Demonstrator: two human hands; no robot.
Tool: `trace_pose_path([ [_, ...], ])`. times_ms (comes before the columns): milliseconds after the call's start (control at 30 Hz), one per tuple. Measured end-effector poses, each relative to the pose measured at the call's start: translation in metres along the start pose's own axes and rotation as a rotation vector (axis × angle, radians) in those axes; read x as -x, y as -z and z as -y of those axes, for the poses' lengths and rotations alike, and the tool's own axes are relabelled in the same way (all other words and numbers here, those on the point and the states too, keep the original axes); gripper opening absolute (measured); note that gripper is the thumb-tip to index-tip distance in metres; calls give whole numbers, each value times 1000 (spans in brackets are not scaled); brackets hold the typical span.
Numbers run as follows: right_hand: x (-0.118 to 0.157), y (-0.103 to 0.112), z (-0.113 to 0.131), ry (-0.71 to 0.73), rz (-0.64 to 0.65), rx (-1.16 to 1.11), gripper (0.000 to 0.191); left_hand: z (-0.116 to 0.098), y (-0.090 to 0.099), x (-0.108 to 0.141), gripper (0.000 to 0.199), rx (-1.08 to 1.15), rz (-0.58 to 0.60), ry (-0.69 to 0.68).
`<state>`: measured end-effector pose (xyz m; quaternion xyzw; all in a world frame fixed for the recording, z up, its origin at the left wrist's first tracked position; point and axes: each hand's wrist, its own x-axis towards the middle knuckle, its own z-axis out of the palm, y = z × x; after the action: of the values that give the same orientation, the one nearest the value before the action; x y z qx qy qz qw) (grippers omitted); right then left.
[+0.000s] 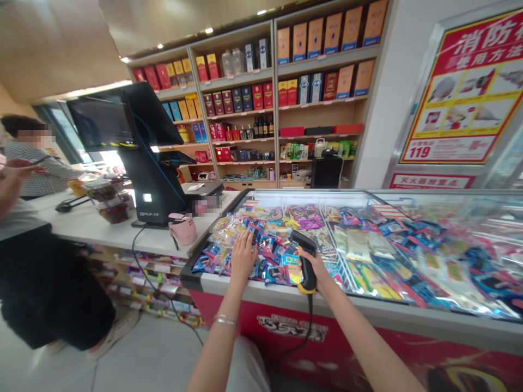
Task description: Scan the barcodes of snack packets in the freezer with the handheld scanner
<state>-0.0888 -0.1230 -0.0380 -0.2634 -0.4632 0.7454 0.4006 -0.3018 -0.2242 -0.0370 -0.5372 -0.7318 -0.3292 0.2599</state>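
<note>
A black and yellow barcode scanner (307,267) is gripped in my right hand (311,265), its head tilted up and its cord hanging down the freezer's front. My left hand (244,251) is stretched out with fingers extended, palm down, over small wrapped packs (267,245) at the freezer's left end. Whether glass lies between this hand and the packs I cannot tell. Under both hands is the chest freezer (351,305), with a red front and a grey rim, full of colourful packets.
Left of the freezer, a counter (73,218) bears a black checkout terminal (151,190), a pink cup-like container (182,228) and clear food tubs (110,204). One person (44,272) stands at far left, another (41,158) behind the counter. Shelves (275,109) of boxes rise behind.
</note>
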Motion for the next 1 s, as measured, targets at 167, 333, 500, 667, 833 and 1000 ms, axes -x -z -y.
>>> trace_pose_path([
  [167, 2, 0, 0, 6, -15, -27, 29, -1, 1, 3, 38, -1, 3, 32],
  [333, 2, 1, -1, 12, -5, -27, 28, 1, -1, 5, 40, -15, 5, 34],
  [500, 7, -1, 2, 39, -24, -41, 31, 6, -2, 6, 40, 2, -16, -6],
  [667, 13, 4, 7, 64, -130, -107, 35, 11, -3, 8, 39, -6, -97, -79],
  [833, 11, 7, 6, 65, -134, -136, 33, 13, -5, 8, 37, -9, -136, -124],
  [1000, 11, 5, 4, 37, -112, -112, 33, 14, -5, 9, 37, 3, -138, -124],
])
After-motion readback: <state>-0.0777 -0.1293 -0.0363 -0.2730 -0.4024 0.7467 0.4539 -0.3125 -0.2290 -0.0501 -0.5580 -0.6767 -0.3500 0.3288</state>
